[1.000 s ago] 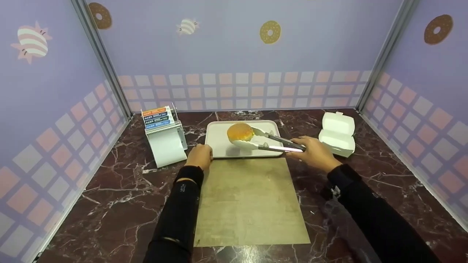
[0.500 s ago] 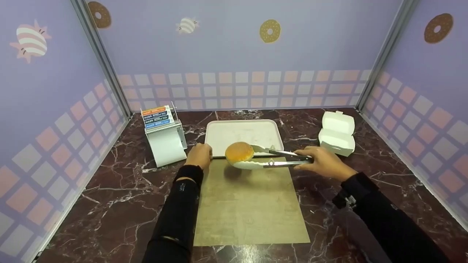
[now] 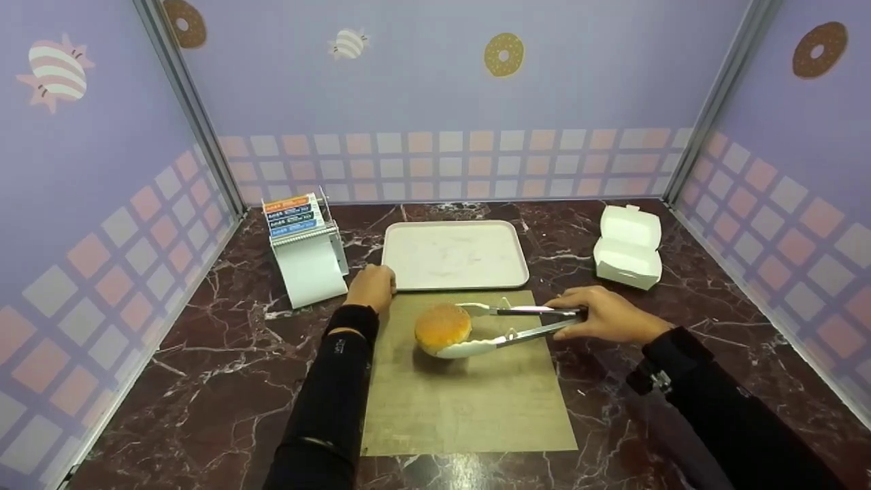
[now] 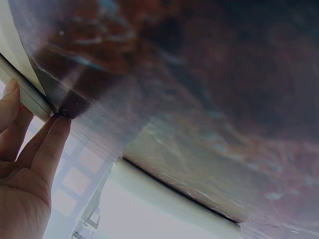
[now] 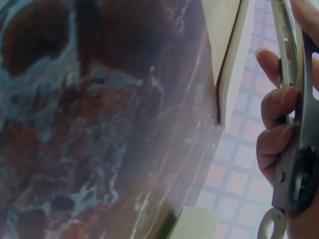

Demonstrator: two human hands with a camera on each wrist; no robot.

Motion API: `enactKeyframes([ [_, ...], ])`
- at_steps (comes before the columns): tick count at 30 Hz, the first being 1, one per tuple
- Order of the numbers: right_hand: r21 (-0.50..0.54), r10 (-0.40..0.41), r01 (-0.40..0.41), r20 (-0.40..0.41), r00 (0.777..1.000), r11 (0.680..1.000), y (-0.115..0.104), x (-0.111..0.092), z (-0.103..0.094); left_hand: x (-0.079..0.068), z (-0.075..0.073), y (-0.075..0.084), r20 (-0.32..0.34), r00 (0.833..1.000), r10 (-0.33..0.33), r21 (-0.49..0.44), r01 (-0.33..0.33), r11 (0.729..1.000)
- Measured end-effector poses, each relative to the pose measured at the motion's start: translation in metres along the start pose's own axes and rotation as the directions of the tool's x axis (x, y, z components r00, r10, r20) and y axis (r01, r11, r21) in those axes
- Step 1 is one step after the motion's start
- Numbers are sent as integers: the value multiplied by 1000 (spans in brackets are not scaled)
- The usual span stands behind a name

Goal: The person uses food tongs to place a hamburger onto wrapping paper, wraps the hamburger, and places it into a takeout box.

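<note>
My right hand (image 3: 605,314) grips the handles of metal tongs (image 3: 537,332), with fingers curled round them in the right wrist view. The tongs' white scalloped tips pinch a round golden burger bun (image 3: 442,328) from its near and far sides. The bun is over the upper part of a tan paper sheet (image 3: 476,408), casting a shadow on it; its underside is hidden. At the near left corner of a pale tray (image 3: 456,253), my left hand (image 3: 371,288) holds the rim, its thumb and fingers on the edge in the left wrist view.
A label dispenser (image 3: 306,252) with a white strip hanging from it stands left of the tray. On the right sits an open white clamshell box (image 3: 627,248). Patterned walls (image 3: 442,163) enclose the dark marbled table (image 3: 224,401) at the back and sides.
The bun, pinched in the tongs, has come off the tray toward me and is over the paper. My right hand has moved nearer and slightly right; my left hand stays at the tray corner.
</note>
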State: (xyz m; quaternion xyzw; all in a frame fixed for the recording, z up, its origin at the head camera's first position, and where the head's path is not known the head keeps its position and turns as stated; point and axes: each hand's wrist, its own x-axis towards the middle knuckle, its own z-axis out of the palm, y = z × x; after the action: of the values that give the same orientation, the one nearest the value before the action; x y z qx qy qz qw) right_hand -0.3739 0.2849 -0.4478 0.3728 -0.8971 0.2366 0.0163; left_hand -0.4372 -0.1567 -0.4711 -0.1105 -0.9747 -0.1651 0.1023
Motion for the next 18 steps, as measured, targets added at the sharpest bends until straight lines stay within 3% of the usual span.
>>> enactKeyframes([
  [9,79,-81,77,45,996,994,3,-6,2,-1,-3,3,9,1000,-5,-4,5,1000],
  [18,97,-86,81,55,995,992,6,-10,8,-2,-3,1,12,1000,4,10,-4,1000],
])
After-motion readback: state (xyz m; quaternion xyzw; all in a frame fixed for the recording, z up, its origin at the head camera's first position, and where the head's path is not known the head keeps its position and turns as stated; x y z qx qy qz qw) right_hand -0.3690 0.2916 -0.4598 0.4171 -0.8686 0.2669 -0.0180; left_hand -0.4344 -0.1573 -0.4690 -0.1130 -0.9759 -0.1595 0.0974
